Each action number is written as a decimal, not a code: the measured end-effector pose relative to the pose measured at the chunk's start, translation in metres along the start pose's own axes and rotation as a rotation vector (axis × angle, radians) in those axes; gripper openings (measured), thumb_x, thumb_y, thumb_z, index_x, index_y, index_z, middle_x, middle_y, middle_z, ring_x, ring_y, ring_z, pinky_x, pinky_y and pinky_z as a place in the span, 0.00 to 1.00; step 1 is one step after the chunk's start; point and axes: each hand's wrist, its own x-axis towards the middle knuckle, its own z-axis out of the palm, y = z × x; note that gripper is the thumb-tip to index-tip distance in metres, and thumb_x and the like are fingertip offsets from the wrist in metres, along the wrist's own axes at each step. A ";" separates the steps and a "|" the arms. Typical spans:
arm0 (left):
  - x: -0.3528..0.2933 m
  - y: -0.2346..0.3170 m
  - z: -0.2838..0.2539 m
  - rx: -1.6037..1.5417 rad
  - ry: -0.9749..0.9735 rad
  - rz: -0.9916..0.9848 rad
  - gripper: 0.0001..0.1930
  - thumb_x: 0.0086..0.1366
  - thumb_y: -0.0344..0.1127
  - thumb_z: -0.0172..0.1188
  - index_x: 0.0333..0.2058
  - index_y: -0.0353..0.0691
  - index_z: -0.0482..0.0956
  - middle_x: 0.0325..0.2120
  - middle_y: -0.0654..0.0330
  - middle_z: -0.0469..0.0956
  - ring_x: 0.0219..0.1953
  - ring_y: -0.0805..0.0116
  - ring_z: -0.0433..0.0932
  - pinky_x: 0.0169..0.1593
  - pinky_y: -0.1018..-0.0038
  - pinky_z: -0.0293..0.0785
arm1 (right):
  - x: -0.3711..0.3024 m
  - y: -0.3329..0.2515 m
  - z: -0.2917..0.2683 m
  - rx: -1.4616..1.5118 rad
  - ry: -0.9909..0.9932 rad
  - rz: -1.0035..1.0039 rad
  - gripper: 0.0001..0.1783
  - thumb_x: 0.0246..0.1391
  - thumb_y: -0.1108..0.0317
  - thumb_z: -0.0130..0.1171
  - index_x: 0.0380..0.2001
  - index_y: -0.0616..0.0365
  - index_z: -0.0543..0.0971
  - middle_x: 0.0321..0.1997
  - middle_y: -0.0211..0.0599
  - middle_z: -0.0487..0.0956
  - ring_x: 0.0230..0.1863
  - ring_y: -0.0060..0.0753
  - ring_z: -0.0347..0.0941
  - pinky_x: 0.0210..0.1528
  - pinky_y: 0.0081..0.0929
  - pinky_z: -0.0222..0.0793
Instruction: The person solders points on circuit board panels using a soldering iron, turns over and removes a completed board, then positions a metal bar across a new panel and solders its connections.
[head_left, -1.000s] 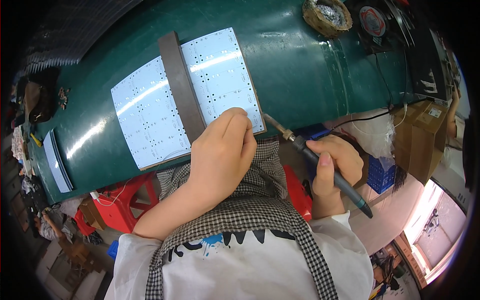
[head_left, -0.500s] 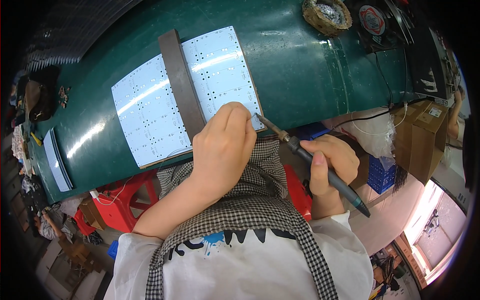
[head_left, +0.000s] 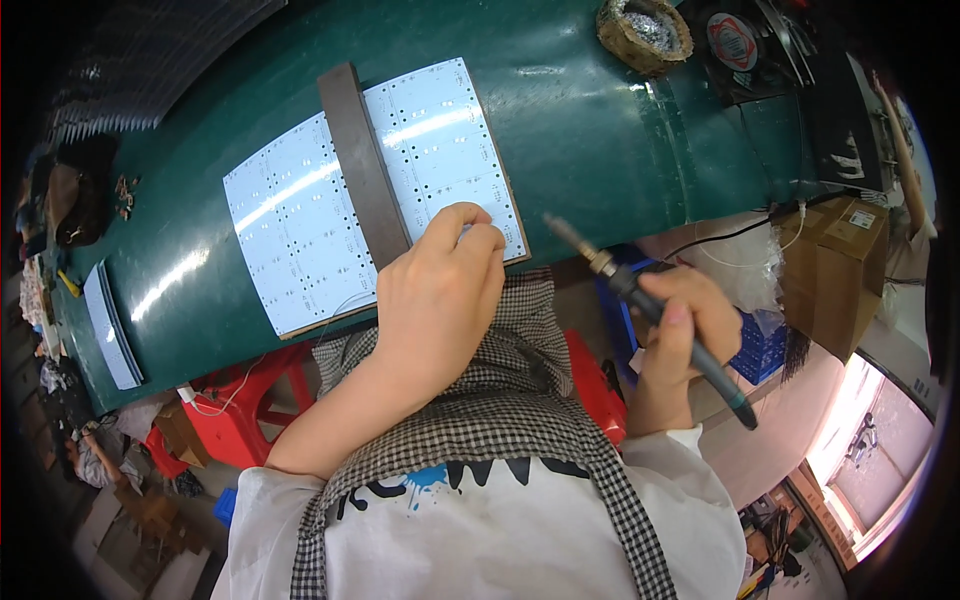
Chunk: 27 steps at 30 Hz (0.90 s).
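Observation:
A white circuit board panel [head_left: 290, 225] with rows of small dark holes lies tilted on the green table [head_left: 560, 130]. Across its middle rests a dark brown bar [head_left: 362, 165]. My left hand [head_left: 440, 285] is over the board's near right part, fingers closed in a pinch. Thin solder wire [head_left: 352, 303] trails out on the left side of that hand; the fingertips themselves are mostly hidden. My right hand [head_left: 695, 325] grips a soldering iron [head_left: 625, 283] by its dark handle. The iron's tip is off the board, to the right of its edge.
A round, crusty bowl of silvery scraps [head_left: 648, 35] stands at the back right, beside a dark fan-like unit [head_left: 735, 45]. More white panels [head_left: 112, 325] are stacked at the table's left end. Right of me are a cardboard box [head_left: 835, 270] and a blue crate [head_left: 757, 352].
My right hand has drawn the soldering iron back to the right, so its tip has left the board's edge by my left fingers. My left hand has stayed nearly in place.

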 end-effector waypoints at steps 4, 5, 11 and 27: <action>0.003 -0.005 -0.004 -0.026 0.028 0.089 0.03 0.56 0.28 0.60 0.29 0.37 0.75 0.35 0.58 0.75 0.30 0.56 0.78 0.30 0.65 0.75 | 0.041 0.004 -0.004 -0.163 0.112 0.052 0.10 0.50 0.73 0.55 0.34 0.66 0.81 0.26 0.41 0.79 0.24 0.32 0.74 0.28 0.22 0.68; 0.003 -0.007 -0.003 -0.076 0.014 0.058 0.04 0.55 0.27 0.60 0.29 0.37 0.74 0.35 0.57 0.75 0.30 0.54 0.77 0.31 0.64 0.74 | 0.052 0.011 0.001 -0.207 0.135 0.069 0.10 0.50 0.74 0.57 0.36 0.64 0.81 0.28 0.40 0.79 0.28 0.33 0.75 0.31 0.22 0.70; -0.014 -0.027 -0.041 -0.159 0.217 -0.024 0.07 0.54 0.22 0.62 0.29 0.36 0.72 0.29 0.58 0.75 0.23 0.68 0.71 0.25 0.75 0.67 | 0.076 0.074 0.014 -0.571 0.120 -0.214 0.17 0.45 0.74 0.66 0.42 0.60 0.79 0.38 0.43 0.78 0.37 0.42 0.76 0.40 0.30 0.72; 0.067 -0.070 -0.045 0.089 0.276 -0.108 0.03 0.56 0.27 0.58 0.30 0.37 0.77 0.26 0.57 0.73 0.25 0.57 0.76 0.27 0.65 0.71 | 0.081 0.006 0.108 0.057 -0.137 -0.039 0.06 0.48 0.76 0.58 0.30 0.66 0.81 0.25 0.43 0.80 0.24 0.34 0.76 0.28 0.24 0.71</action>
